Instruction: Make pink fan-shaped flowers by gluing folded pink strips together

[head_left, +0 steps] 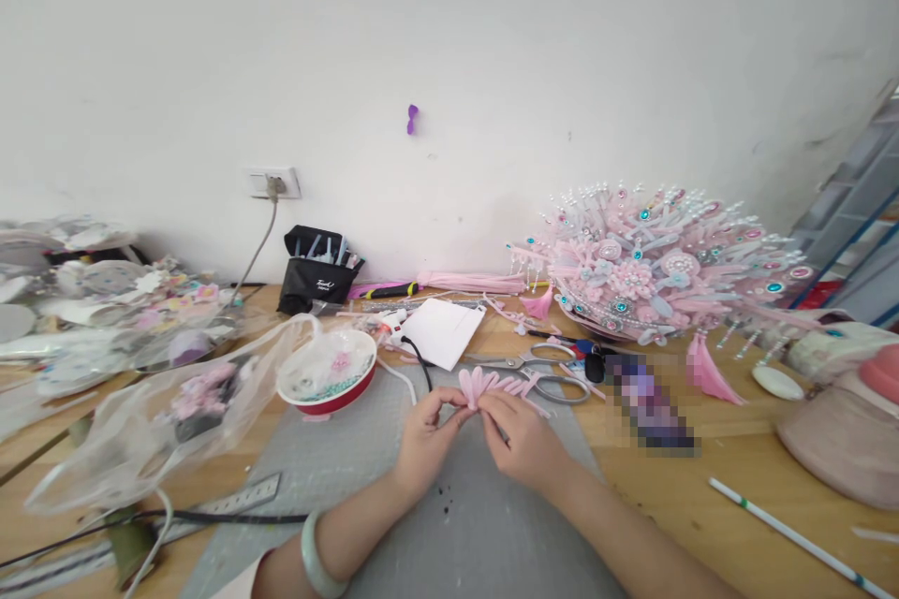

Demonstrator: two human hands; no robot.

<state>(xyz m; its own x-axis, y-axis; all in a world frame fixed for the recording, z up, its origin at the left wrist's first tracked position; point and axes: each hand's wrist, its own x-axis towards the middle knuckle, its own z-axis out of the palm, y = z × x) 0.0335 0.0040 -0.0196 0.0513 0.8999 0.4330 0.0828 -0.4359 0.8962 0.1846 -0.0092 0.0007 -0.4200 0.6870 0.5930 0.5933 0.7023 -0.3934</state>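
Above the grey mat (492, 533), both hands meet on a pink looped pipe-cleaner piece (474, 382) with petal-like loops. My left hand (432, 435) pinches its lower end between thumb and fingers. From the right, my right hand (520, 435) grips the same piece close to the left fingertips. More pink fuzzy loops (520, 384) show just behind the right hand; whether they belong to the held piece I cannot tell. Scissors with grey handles (562, 386) lie behind the hands, partly covered by the pink loops.
A red-rimmed bowl (330, 402) of beads stands left of the hands. Behind are a white card (444, 329) and a black pouch (316, 271). A large pink beaded headdress (653, 271) sits back right. A plastic bag (140, 440) and ruler (253, 494) lie left; a white stick (793, 533) lies right.
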